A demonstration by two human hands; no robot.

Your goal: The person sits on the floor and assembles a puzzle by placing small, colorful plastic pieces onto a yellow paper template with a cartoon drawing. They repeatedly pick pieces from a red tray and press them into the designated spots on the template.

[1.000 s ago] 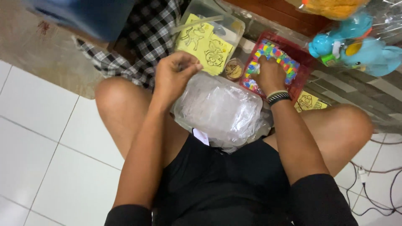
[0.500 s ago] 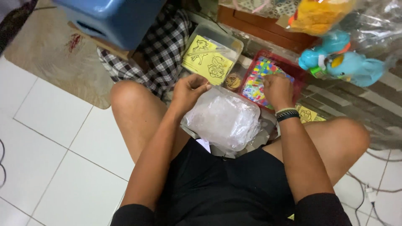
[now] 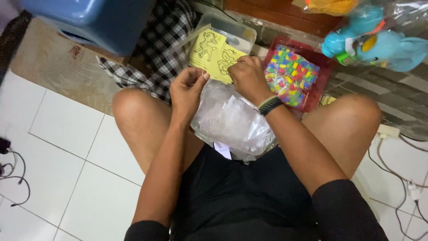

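Seated on the floor, the left hand (image 3: 189, 89) and right hand (image 3: 248, 76) each keep a closed pinch grip on the top of the clear plastic bag (image 3: 232, 120) in the lap, which could tear if tugged apart.

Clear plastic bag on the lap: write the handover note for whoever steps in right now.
Left hand: fingers pinched at the top edge of the clear plastic bag, which rests on the lap.
Right hand: closed over the bag's top, next to the yellow picture cards in the clear tub.
Red tray of coloured pieces lies just right of the hands.
Done: bag gathered at the top.
Left: cannot tell whether it is open.
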